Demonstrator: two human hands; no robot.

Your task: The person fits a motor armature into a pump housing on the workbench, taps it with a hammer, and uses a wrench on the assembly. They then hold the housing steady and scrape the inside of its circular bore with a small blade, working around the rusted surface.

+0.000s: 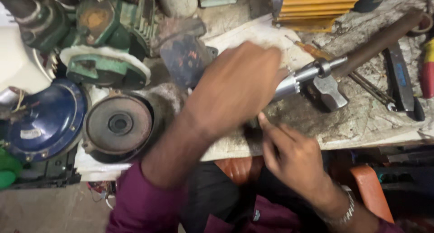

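Scene: I look down at a cluttered, grimy worktop with my two bare hands over its near edge.
Left hand: my left hand reaches forward across the worktop, blurred, its back toward me. It seems closed around the bright metal end of a long shaft, but the fingers are hidden, so I cannot tell how firm the grip is.
Shaft: it runs from under my left hand away to the right and up, its silver end turning into a dark rusty bar.
Right hand: my right hand sits nearer to me, just below the left, forefinger stretched out and the other fingers loosely curled. It holds nothing I can see; the fingertip touches the worktop just beside the left hand.
Beyond the shaft: a hammer head lies touching it from below, with a screwdriver and a yellow finned housing farther off.
Left of my hands: a round rusty motor cover, a blue domed cover and green motor bodies.
Right of my hands: flat steel tools, well apart.
Doing this well: I judge the shaft needs steady holding close to its silver end, the right finger kept off the hammer.
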